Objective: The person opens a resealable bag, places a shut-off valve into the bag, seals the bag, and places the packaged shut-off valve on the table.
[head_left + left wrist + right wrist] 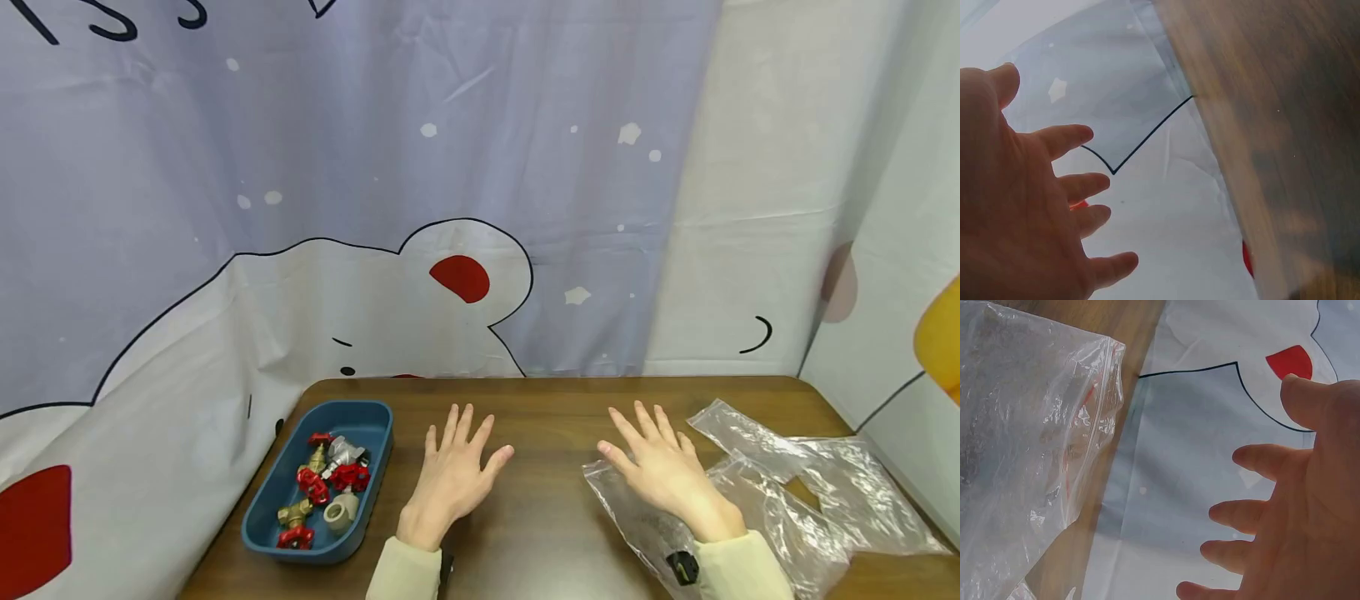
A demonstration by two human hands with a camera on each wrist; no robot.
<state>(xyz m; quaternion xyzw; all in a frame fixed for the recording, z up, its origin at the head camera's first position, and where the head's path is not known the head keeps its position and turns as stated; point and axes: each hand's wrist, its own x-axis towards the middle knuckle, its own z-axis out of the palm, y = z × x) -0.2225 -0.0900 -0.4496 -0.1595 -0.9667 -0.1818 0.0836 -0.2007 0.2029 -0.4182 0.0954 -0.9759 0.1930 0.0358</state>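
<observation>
Fingers spread and palm down, my left hand (450,479) is held over the middle of the wooden table (540,500), holding nothing. To its left stands a blue tray (255,508) with several valves with red handwheels (295,537), brass bodies among them, and a pale pipe fitting (339,513). My right hand (667,471), also spread and holding nothing, is over the near left part of the clear plastic bags (795,533). In the right wrist view a clear zip bag (1022,437) lies on the table, apart from the fingers.
A printed curtain (375,167) hangs right behind the table's far edge, and another cloth panel (900,375) closes off the right side. The bags spread over the table's right part. A dark wrist strap device (682,567) sits at the right sleeve.
</observation>
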